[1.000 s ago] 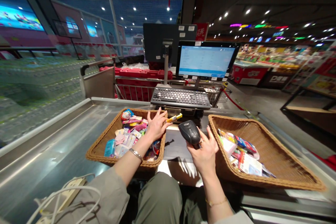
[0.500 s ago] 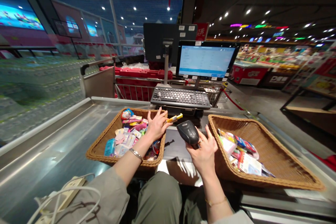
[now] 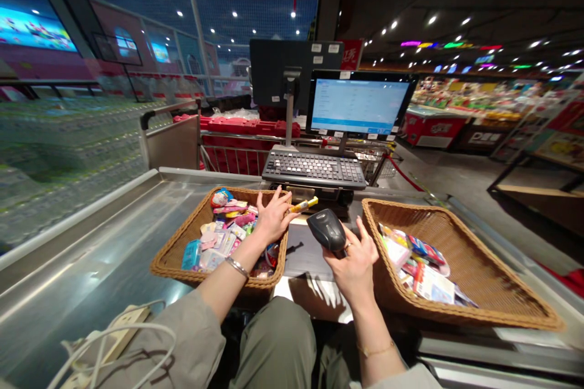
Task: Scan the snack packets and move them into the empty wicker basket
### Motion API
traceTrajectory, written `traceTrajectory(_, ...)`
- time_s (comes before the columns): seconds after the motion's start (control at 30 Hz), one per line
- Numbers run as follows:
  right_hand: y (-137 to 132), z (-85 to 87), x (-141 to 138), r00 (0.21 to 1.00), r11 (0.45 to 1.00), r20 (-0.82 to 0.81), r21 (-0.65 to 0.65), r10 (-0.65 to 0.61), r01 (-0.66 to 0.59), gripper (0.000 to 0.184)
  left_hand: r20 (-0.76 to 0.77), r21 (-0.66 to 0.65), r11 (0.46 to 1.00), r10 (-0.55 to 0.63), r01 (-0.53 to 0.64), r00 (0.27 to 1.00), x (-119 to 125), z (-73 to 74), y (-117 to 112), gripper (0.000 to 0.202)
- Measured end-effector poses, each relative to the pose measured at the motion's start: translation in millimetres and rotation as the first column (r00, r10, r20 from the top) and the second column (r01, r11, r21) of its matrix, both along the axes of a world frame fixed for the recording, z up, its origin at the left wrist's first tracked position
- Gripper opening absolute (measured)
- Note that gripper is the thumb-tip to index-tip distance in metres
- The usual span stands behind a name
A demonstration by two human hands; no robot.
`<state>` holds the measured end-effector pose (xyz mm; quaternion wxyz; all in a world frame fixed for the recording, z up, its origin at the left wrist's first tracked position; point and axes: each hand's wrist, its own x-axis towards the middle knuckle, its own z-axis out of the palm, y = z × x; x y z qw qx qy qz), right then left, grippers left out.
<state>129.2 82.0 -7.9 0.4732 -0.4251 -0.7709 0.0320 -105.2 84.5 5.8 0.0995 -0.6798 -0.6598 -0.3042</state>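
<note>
Fingers point(image 3: 362, 230) around a matte black plastic barcode scanner point(image 3: 326, 230)

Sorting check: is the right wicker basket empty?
The wicker basket is partly filled: small packets lie at its left end, the remaining weave bare.

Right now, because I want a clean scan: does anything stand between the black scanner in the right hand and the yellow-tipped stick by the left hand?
Nothing visible does. The black handheld scanner in the right hand and the yellow-tipped stick at the left hand have only a gap between them, above the dark counter.
</note>
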Motion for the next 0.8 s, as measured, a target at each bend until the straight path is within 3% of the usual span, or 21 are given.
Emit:
traceTrajectory(0.4,0.5,6.4,16.1,0.993,0.995,-0.082,0.058,-0.08,0.085,0.024,-0.029,0.027,0.999,-0.026,0.027,0.999,4.8,0.6,-0.2,0.017)
traceTrajectory(0.8,5.7,10.3,43.3,0.958,0.975,-0.203,0.047,-0.203,0.217,0.034,-0.126,0.038,0.993,-0.104,0.11,0.987,23.5,21.6,10.0,0.018)
